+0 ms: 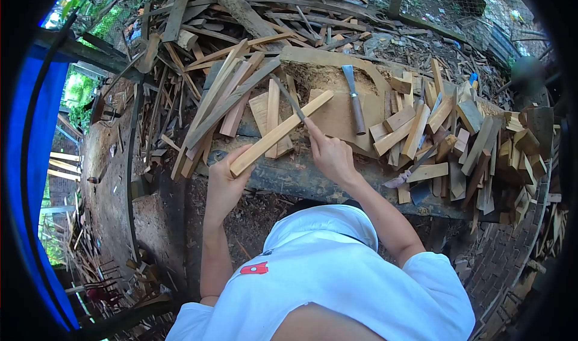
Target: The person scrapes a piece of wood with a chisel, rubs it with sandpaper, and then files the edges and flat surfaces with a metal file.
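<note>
Setting: outdoor wood-scrap heap around a worn chopping block (pixel 337 115).
Left hand (pixel 226 181): clenched on the pale wooden slat (pixel 280 132), pinning it across the block.
Right hand (pixel 330 154): gripping a thin dark blade (pixel 289 97).
Tip: short strokes, away from fingers.

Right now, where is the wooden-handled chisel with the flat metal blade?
In the head view, the wooden-handled chisel lies unheld on the sawdust-covered wooden block, up and to the right of the right hand, left of the pile of cut wood pieces.
</note>
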`<action>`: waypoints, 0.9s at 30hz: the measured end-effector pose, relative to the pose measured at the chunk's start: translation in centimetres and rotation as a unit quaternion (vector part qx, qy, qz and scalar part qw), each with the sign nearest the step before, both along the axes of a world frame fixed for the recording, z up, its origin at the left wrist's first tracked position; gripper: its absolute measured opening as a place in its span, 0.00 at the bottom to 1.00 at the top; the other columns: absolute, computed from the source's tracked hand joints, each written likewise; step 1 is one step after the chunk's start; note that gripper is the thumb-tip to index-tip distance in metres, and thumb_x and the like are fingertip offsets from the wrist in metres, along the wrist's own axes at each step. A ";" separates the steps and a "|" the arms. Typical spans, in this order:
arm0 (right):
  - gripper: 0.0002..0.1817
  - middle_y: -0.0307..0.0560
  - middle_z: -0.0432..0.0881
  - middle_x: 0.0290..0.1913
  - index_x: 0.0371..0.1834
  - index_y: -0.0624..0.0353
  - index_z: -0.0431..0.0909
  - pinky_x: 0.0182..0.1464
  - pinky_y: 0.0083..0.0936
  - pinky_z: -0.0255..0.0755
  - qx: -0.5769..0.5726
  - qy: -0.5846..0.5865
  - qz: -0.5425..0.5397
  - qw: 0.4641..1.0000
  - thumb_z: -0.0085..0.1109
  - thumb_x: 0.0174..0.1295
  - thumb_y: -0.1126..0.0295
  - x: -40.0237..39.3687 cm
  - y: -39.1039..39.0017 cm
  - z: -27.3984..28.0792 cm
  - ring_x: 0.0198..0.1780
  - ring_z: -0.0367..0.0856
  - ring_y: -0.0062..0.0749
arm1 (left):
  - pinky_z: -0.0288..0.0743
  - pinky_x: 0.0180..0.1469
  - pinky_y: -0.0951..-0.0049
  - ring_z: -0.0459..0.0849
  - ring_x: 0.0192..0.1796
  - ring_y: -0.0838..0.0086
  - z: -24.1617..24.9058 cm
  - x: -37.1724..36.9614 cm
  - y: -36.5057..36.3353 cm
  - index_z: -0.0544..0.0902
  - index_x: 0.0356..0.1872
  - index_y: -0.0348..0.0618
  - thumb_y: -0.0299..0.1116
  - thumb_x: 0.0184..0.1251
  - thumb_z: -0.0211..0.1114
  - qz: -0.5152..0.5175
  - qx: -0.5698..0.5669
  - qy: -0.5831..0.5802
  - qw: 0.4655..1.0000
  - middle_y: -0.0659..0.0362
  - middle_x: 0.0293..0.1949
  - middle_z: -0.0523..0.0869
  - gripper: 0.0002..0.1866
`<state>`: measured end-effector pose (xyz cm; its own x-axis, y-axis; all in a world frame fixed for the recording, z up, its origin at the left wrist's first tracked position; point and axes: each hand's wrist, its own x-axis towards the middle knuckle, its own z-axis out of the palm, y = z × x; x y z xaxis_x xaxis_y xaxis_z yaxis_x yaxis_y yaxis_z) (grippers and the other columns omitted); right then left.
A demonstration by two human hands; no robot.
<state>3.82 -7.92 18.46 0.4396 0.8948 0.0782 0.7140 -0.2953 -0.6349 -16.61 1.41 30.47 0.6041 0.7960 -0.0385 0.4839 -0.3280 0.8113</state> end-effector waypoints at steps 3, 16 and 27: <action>0.28 0.52 0.81 0.18 0.75 0.42 0.62 0.23 0.48 0.75 0.038 -0.023 0.083 0.996 0.49 0.70 0.63 -3.0 -2.1 4.5 0.19 0.82 0.50 | 0.77 0.44 0.76 0.84 0.40 0.80 0.1 0.1 0.3 0.82 0.57 0.34 0.20 0.62 0.67 -0.009 0.017 -0.001 1.000 0.53 0.40 0.90 0.20; 0.28 0.57 0.81 0.20 0.75 0.37 0.62 0.26 0.52 0.76 -0.003 -0.004 0.009 1.000 0.48 0.70 0.63 -1.3 -1.1 1.4 0.23 0.83 0.55 | 0.77 0.44 0.75 0.86 0.41 0.78 0.5 0.0 0.1 0.82 0.55 0.35 0.21 0.61 0.68 -0.002 0.005 0.013 1.000 0.51 0.41 0.90 0.19; 0.27 0.62 0.81 0.23 0.74 0.34 0.63 0.34 0.55 0.76 -0.051 0.036 -0.004 0.998 0.47 0.71 0.63 0.1 -0.8 0.9 0.28 0.83 0.60 | 0.77 0.43 0.76 0.85 0.39 0.79 0.2 0.0 0.4 0.82 0.56 0.34 0.21 0.61 0.67 -0.011 0.020 0.002 1.000 0.51 0.40 0.90 0.20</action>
